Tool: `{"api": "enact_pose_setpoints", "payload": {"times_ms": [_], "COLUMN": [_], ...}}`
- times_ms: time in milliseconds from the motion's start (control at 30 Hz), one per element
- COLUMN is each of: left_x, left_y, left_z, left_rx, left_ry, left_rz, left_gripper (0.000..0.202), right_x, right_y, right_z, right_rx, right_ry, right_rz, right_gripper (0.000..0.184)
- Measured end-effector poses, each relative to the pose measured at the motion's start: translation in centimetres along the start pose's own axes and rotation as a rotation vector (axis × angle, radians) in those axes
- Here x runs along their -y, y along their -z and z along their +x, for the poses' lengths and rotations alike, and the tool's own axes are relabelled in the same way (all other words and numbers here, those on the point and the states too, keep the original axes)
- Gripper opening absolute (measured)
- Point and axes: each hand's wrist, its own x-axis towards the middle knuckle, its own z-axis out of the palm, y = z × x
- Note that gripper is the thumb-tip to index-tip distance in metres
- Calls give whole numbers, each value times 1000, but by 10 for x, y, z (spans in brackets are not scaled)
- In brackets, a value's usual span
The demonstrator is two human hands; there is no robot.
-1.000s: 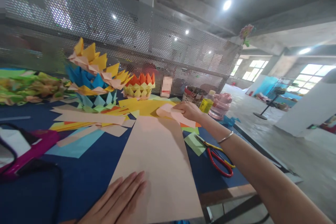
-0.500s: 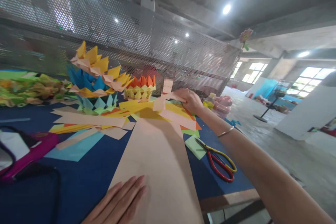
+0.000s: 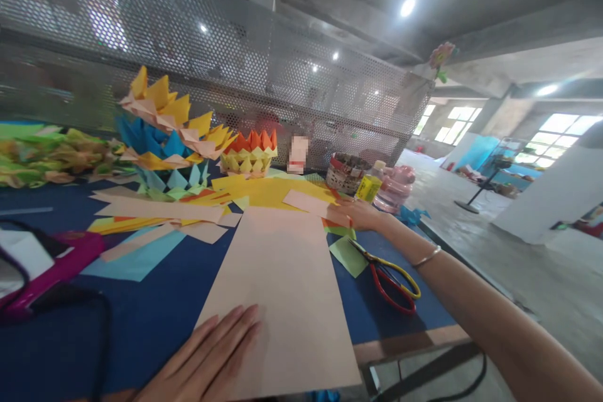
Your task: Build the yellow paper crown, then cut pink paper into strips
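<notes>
A long beige sheet of paper (image 3: 282, 289) lies on the dark blue table (image 3: 155, 320), running away from me. My left hand (image 3: 207, 358) rests flat on its near left corner, fingers stretched out together. My right hand (image 3: 360, 213) reaches out to the sheet's far right corner, lying low on the table beside a small beige paper piece (image 3: 308, 202) and orange and green scraps. Its fingers look extended and nothing shows in them. A thin bangle sits on that wrist.
Red-and-yellow scissors (image 3: 393, 276) lie right of the sheet. Yellow paper sheets (image 3: 268, 191), folded paper crowns (image 3: 164, 132) (image 3: 249, 154), a small basket (image 3: 346, 173), a yellow bottle (image 3: 370, 187) and a pink jar (image 3: 396, 185) stand at the back. A pink-and-black bag (image 3: 47, 276) is on the left.
My right hand had lifted a small beige piece above the far end; it now lies low at the sheet's far right corner, and the piece rests on the yellow sheets. My left hand has stayed put.
</notes>
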Motion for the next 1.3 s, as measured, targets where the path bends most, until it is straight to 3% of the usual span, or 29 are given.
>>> {"api": "enact_pose_setpoints", "payload": {"times_ms": [67,167,300,333,400,467,567,667,833,933,1000,1100,1300], "left_x": [2,1,-1,-1,0,2,7,10,8,6,8,13,30], "left_y": [7,16,22,23,25,27,35,43,49,48,48,52,53], "left_z": [4,11,14,14,9,2,-13,-26,-34,-30,-24,-6,27], "left_rx": [-22,-39,-34,-42,-32,-9,7,22,-13,-27,-15,10,135], "left_ry": [-13,45,81,67,86,155,308,402,464,503,561,670,910], "left_rz": [9,-16,-72,-88,-110,-117,-122,-181,-327,-369,-397,-474,-514], "left_gripper": [50,50,53,53,53,57,65,61,35,30,26,15,22], "right_x": [23,80,158,171,187,190,186,180,176,177,179,181,180], "right_y": [12,29,26,19,5,-7,-17,-26,-36,-30,-23,-17,-20], "right_z": [-18,-62,-123,-133,-146,-151,-154,-160,-170,-170,-165,-156,-135], "right_rx": [-34,-104,-50,-97,-198,-343,-510,-598,-574,-524,-495,-439,-379], "right_ry": [-48,-24,191,225,211,213,222,260,358,340,247,-12,-438], "right_rz": [-3,38,251,268,274,276,278,287,319,484,634,844,924], "right_gripper": [46,50,90,90,63,39,34,32,34,32,28,15,34]}}
